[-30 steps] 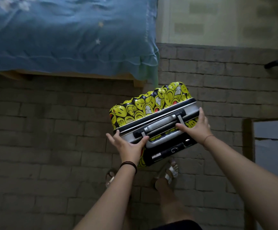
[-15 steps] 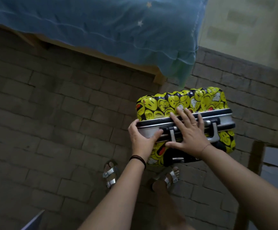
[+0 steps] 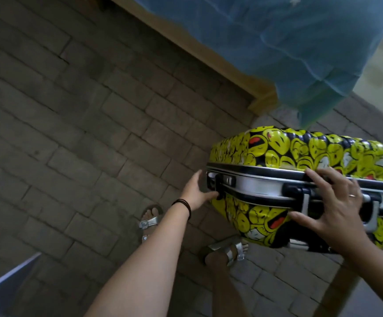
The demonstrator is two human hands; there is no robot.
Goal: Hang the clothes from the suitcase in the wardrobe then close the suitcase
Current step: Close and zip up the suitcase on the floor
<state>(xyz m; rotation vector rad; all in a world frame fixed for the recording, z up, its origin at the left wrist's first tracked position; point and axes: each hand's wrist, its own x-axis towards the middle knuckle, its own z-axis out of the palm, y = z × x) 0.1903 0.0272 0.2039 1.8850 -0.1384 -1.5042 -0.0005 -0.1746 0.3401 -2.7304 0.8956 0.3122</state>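
The closed suitcase [image 3: 300, 152], a hard shell printed with yellow smiley faces, stands on its edge on the brick floor, with its silver frame and carry handle [image 3: 261, 186] facing up. My left hand [image 3: 197, 191] clasps its left end, the thumb by a latch and the fingers round the corner. Further right, my right hand [image 3: 339, 207] lies on the top with fingers spread and straight, over the handle's right mount. No clothes or wardrobe are in view.
A bed with blue netting [image 3: 300, 42] and a wooden frame [image 3: 209, 53] runs across the top, just beyond the suitcase. My feet in silver sandals [image 3: 149, 220] stand close to the case. A pale panel edge [image 3: 7, 284] shows at bottom left.
The suitcase now looks larger and further right in view. My left hand shifted to the case's left end. My right hand slid right along the top and spread its fingers.
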